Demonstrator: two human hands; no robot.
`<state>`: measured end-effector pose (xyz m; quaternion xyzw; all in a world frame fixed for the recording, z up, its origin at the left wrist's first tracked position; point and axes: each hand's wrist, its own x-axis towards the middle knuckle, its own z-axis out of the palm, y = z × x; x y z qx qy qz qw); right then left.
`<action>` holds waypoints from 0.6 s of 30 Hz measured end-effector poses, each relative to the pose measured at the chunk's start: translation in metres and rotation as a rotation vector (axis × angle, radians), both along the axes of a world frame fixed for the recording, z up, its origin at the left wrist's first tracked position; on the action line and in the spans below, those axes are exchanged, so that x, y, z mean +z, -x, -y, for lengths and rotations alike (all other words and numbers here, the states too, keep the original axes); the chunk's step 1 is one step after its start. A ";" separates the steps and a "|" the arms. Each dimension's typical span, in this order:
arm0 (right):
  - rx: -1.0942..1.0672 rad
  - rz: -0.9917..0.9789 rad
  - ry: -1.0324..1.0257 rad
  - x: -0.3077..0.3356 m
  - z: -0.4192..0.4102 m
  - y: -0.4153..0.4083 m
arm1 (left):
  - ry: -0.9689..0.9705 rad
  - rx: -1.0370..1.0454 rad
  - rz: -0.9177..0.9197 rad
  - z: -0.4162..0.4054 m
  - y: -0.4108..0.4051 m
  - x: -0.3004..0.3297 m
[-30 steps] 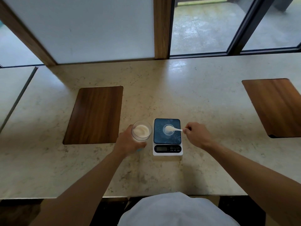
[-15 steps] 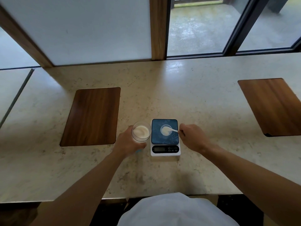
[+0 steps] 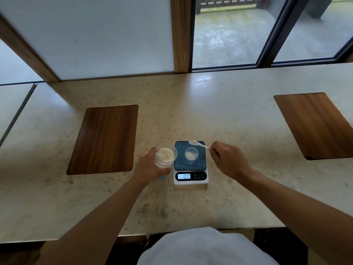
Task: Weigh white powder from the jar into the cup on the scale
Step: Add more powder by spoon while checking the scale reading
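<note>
One clear cup (image 3: 191,153) of white powder sits on one scale (image 3: 191,163); right hand (image 3: 229,159) pinches one spoon (image 3: 197,144) beyond it, left hand (image 3: 150,167) grips one jar (image 3: 165,154).

Both bare forearms reach forward from the near edge, converging toward the middle. The left hand (image 3: 150,167) is curled around the jar (image 3: 165,156), its grip closed on the side. The right hand (image 3: 228,161) pinches the spoon (image 3: 198,144) handle between fingertips, knuckles up, wrist slightly raised.

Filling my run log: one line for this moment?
left hand holds jar | right hand holds spoon above scale | cup has powder
</note>
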<state>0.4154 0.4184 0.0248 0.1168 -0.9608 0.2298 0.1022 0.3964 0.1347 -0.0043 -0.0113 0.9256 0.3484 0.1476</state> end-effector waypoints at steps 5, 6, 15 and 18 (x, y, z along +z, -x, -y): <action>0.111 -0.055 0.114 0.010 0.011 0.002 | 0.012 -0.047 0.015 -0.001 0.003 0.001; 0.140 -0.051 0.114 0.011 0.015 0.002 | 0.014 -0.059 0.017 -0.001 0.004 0.001; 0.286 0.025 0.001 0.021 0.046 0.004 | 0.041 -0.093 0.011 -0.002 0.008 0.003; 0.288 0.058 -0.042 0.024 0.052 0.006 | 0.044 -0.083 -0.014 -0.004 0.006 0.003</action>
